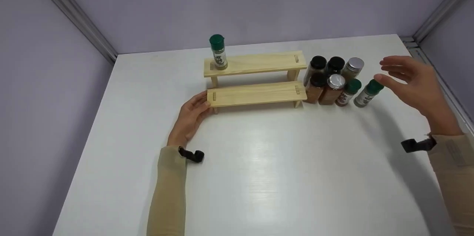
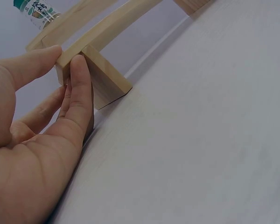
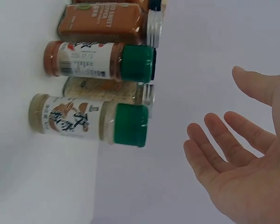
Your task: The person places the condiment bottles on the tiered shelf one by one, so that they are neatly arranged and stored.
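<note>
My left hand holds the left end of the lower step of a pale wooden two-tier spice rack. In the left wrist view, the thumb rests at the board's end and the fingertips lie beneath it, beside the leg. On the upper step's left end stands a green-capped spice jar. My right hand is raised with fingers spread, holding nothing. Nearest to it is another green-capped spice jar, upright on the table; the right wrist view shows a gap between that jar and the hand.
Several spice jars crowd the rack's right end: black-capped jars, silver-capped jars and a red-brown jar with a green cap. A white table carries everything. Pale walls stand behind it and at both sides.
</note>
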Demonstrator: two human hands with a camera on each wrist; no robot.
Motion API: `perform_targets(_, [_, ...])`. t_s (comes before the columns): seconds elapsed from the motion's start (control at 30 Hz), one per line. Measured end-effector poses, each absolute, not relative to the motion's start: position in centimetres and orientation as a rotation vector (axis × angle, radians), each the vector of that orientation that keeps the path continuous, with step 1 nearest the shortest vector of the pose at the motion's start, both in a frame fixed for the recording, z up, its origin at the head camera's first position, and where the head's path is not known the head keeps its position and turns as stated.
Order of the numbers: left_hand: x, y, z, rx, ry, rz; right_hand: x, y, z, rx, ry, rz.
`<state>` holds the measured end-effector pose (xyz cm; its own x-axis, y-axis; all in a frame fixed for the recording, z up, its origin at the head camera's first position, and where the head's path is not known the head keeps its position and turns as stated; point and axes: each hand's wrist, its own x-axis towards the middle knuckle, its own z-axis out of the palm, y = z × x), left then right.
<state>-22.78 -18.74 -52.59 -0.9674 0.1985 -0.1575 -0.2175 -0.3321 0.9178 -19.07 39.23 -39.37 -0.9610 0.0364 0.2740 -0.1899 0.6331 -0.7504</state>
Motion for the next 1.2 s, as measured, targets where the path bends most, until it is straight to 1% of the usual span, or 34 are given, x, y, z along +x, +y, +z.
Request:
perform_targets(0.33, [-22.8, -18.8, -52.7, -0.03, 1.635, 2.375, -18.7, 41.6, -43.1, 0.052, -2.729, 1.265])
perform_targets(0.6, [-22.7, -18.8, -52.7, -0.04, 1.623, 2.374, -19.1, 42.9, -45.9, 0.07, -2.738, 1.387])
perform_targets(0.83, [-22.6, -18.7, -52.5, -0.022, 1.653, 2.365, -19.2, 43.3, -46.8, 0.094, -2.727, 1.466])
perform_targets(1.2, [-22.6, -18.8, -52.4, -0.026, 1.62, 2.39, -19.7, 43.0, -46.9, 0.102, -2.694, 1.524])
